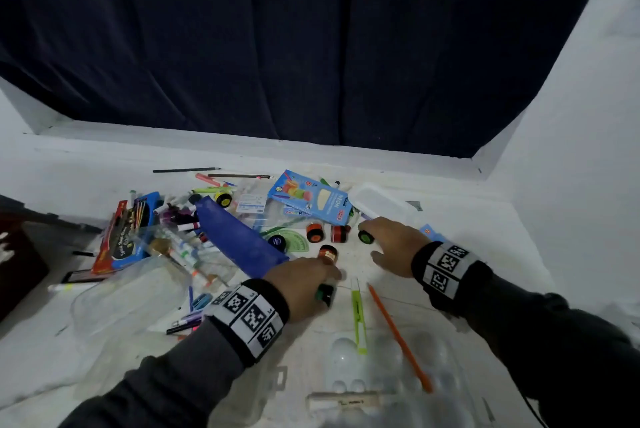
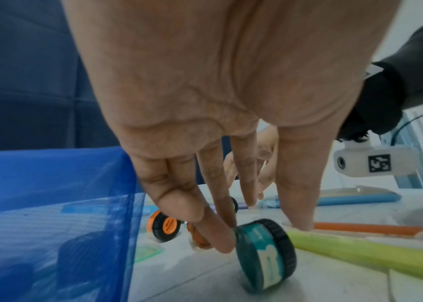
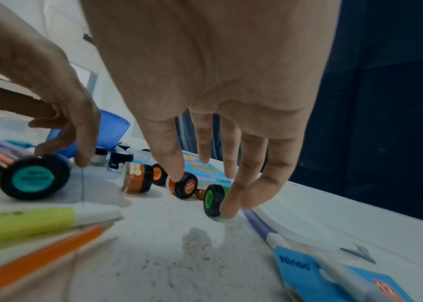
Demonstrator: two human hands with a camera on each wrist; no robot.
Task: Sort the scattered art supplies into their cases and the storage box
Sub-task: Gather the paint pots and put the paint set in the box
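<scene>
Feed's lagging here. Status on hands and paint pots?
Left hand touching teal pot, fingers straight. Right hand fingertips on green pot. Neither lifted. Orange pots loose between.

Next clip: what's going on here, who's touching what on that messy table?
A person is sorting art supplies scattered on a white table. The left hand has its fingertips on a teal-capped paint pot lying on its side, beside a blue case. The right hand reaches a green-capped pot, fingertips touching it. Neither pot is lifted. Three orange-capped pots lie between the hands, not yet gathered.
</scene>
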